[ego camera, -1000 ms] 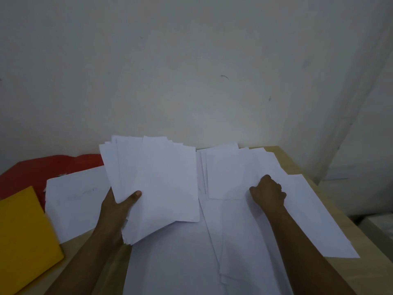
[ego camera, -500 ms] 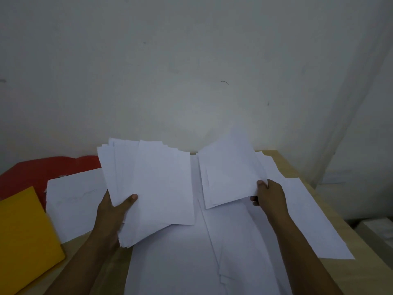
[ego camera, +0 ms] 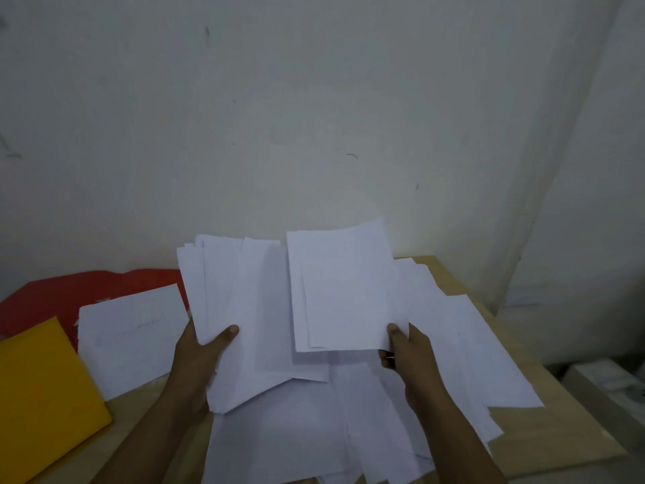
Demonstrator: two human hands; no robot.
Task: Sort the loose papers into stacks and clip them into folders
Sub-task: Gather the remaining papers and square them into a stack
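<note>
Head view, near to far from the table [ego camera: 544,445]: loose papers [ego camera: 300,431] spread on it; left hand [ego camera: 200,358] gripping a fanned stack [ego camera: 244,309]; right hand [ego camera: 405,351] pinching a few sheets [ego camera: 343,288], long axis upright, just right of the stack; yellow folder [ego camera: 42,396], red folder [ego camera: 52,298] far left; no legible writing

Your left hand [ego camera: 199,358] holds a fanned stack [ego camera: 237,309] above the table [ego camera: 544,438]; just right of it, your right hand [ego camera: 408,354] lifts a few sheets [ego camera: 342,291] (perhaps two or three). Loose papers [ego camera: 453,361] lie beneath. Two folders [ego camera: 38,396] sit far left, one partly under a separate sheet [ego camera: 132,337].
</note>
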